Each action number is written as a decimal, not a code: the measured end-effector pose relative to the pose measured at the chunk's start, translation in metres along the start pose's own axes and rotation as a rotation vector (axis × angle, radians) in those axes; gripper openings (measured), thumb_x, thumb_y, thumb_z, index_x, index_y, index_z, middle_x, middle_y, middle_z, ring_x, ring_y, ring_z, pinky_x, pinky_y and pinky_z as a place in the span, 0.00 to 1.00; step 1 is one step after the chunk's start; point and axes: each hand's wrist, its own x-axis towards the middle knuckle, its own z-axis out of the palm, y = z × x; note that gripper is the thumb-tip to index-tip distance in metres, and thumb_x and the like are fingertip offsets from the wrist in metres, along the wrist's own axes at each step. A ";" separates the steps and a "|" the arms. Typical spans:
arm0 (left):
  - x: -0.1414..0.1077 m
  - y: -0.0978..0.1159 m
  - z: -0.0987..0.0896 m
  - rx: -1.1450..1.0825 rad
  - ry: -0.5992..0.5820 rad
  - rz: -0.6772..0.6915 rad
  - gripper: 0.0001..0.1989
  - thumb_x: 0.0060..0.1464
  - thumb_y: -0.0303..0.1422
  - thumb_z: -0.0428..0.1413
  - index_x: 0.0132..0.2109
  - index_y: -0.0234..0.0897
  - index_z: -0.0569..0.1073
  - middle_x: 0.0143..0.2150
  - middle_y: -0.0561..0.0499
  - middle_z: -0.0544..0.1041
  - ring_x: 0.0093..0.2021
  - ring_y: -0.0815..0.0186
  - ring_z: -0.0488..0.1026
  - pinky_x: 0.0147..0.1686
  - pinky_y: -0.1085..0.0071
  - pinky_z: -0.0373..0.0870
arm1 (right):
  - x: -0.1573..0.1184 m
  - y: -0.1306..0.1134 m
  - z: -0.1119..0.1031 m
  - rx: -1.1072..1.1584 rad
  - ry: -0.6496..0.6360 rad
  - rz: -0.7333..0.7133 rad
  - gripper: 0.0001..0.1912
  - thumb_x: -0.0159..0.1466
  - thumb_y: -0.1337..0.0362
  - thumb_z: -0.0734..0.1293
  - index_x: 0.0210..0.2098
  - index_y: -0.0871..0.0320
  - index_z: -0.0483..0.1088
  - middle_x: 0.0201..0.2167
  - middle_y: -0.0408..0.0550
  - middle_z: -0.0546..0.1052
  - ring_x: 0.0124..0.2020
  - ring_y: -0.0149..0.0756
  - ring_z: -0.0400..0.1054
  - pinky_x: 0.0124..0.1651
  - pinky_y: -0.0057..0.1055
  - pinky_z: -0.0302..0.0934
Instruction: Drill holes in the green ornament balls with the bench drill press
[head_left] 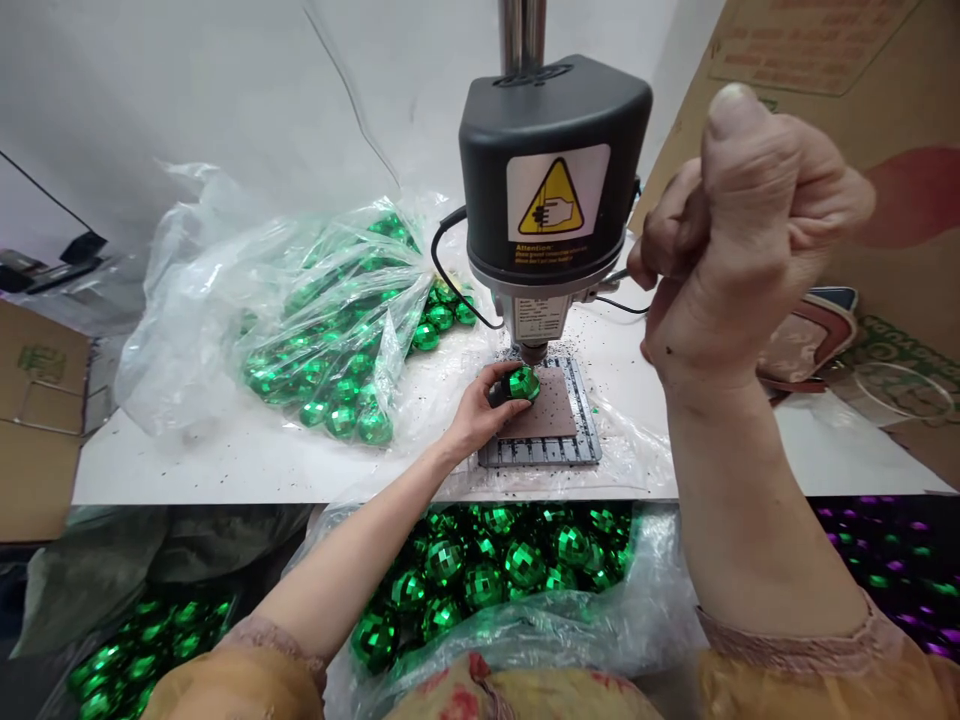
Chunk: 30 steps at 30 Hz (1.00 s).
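Note:
My left hand is closed around a shiny green faceted ball, with the thumb and fingers on its sides. The ball is directly below the chuck of a black bench drill press; whether the bit touches it I cannot make out. Under the ball lies a brown board on the slotted metal base. Raised at the right, my right hand is curled round the drill press lever. Only a short piece of that lever shows beside the head; my fingers hide the rest.
A clear plastic bag of green balls lies on the white table, dark shavings scattered about. Below the front edge, an open bag holds many more. Cardboard boxes stand left and right. A pouch lies behind my right forearm.

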 end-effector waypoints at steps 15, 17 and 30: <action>-0.012 -0.006 0.018 -0.054 0.047 -0.029 0.29 0.48 0.42 0.70 0.55 0.38 0.71 0.51 0.43 0.78 0.50 0.57 0.77 0.55 0.55 0.73 | 0.000 -0.004 0.001 -0.029 -0.004 0.046 0.23 0.65 0.69 0.65 0.17 0.54 0.51 0.11 0.35 0.53 0.12 0.24 0.47 0.16 0.29 0.39; -0.012 -0.005 0.019 -0.065 0.028 -0.035 0.29 0.49 0.41 0.70 0.54 0.38 0.71 0.50 0.44 0.78 0.50 0.57 0.77 0.54 0.56 0.73 | 0.001 -0.003 0.001 -0.024 0.000 0.018 0.23 0.63 0.68 0.65 0.16 0.54 0.51 0.11 0.35 0.51 0.11 0.24 0.46 0.15 0.29 0.39; -0.014 -0.006 0.020 -0.117 0.022 -0.026 0.29 0.50 0.41 0.70 0.55 0.38 0.69 0.50 0.44 0.78 0.52 0.56 0.76 0.56 0.56 0.72 | -0.028 -0.011 -0.006 -0.161 0.085 -0.025 0.28 0.65 0.66 0.66 0.15 0.56 0.46 0.10 0.37 0.51 0.12 0.24 0.45 0.19 0.31 0.37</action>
